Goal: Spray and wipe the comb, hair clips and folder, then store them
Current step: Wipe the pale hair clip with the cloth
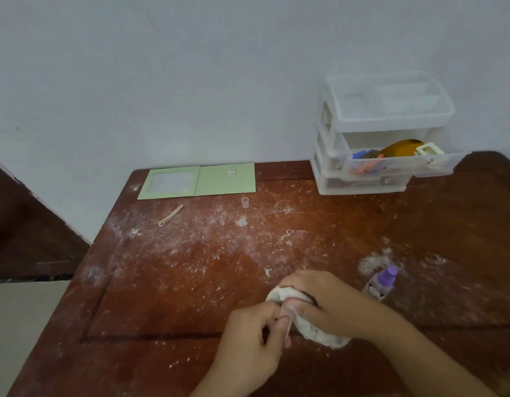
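Item 1 — hair clip (286, 318): our left hand (256, 336) pinches it, right hand (319, 302) grips white cloth (313, 330) — slippery, it might drop.

Surface layout, head view.
Folder (197, 181) lay open at the rear left of the surface (190, 282), against the wall; a hair clip (170, 215) just before it, a small cap (244, 202) off its right corner. Drawer unit (371, 144) stood rear right. Spray bottle (381, 283) lay right of the hands, near front.
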`<act>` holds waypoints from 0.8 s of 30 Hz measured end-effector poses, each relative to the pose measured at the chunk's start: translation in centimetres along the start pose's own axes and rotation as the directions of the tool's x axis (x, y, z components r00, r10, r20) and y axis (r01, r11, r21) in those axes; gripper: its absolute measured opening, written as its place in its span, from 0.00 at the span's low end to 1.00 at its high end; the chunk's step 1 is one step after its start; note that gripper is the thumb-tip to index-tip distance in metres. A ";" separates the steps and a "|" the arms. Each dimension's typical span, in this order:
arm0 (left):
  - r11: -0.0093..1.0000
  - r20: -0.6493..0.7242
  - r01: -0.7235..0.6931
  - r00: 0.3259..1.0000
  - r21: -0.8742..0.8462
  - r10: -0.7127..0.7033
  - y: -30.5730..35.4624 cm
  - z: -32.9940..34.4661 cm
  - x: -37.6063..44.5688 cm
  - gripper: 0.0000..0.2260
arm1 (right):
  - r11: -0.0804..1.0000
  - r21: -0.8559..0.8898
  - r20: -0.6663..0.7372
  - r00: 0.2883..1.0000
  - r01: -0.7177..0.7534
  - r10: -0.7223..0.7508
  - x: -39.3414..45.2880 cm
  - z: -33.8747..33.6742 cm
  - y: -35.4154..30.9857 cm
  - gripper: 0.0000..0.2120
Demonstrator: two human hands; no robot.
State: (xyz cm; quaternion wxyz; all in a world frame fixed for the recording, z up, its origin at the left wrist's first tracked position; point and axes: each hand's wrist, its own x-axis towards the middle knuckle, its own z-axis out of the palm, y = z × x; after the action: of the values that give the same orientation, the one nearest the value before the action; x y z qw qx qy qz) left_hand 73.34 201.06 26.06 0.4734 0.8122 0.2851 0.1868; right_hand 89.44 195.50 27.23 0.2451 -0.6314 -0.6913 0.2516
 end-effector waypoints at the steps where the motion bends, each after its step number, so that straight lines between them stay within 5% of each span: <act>1: 1.000 0.001 0.002 1.000 -0.004 -0.002 0.0 0.1 0.0 0.14 | 0.999 0.036 -0.047 0.998 -0.033 0.035 -0.1 0.3 -0.2 0.14; 5: 0.999 0.001 0.040 0.999 0.000 -0.040 -0.1 0.7 0.7 0.14 | 0.940 0.304 -0.310 0.917 -0.155 0.251 -0.5 2.9 -0.7 0.09; 10: 0.983 0.008 0.138 0.990 0.123 -0.140 -1.3 2.0 1.8 0.12 | 0.631 0.720 -0.385 0.589 -0.290 0.710 1.3 5.5 0.2 0.09; 12: 0.962 -0.006 0.259 0.966 0.089 -0.259 -2.2 2.5 1.7 0.14 | 0.626 0.688 -0.425 0.496 -0.367 0.757 1.5 5.5 1.7 0.09; 14: 0.910 -0.019 0.413 0.910 -0.032 -0.414 -3.1 2.7 1.4 0.15 | 0.794 0.325 -0.508 0.614 -0.513 0.605 1.2 5.5 4.0 0.12; 17: 0.834 -0.036 0.527 0.842 -0.163 -0.539 -4.2 2.3 1.5 0.13 | 0.772 -0.170 -0.367 0.767 -0.612 0.527 1.0 5.8 6.2 0.17; 24: 0.854 -0.157 0.452 0.852 -0.258 -0.499 -3.4 1.1 4.8 0.15 | 0.828 -0.218 -0.373 0.829 -0.516 0.418 2.6 4.0 6.8 0.25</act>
State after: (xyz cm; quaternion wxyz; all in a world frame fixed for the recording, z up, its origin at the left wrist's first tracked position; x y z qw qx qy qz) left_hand 76.65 204.70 22.66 0.5543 0.6351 0.5067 0.1806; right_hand 91.66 198.45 19.80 0.1780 -0.8445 -0.4969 0.0909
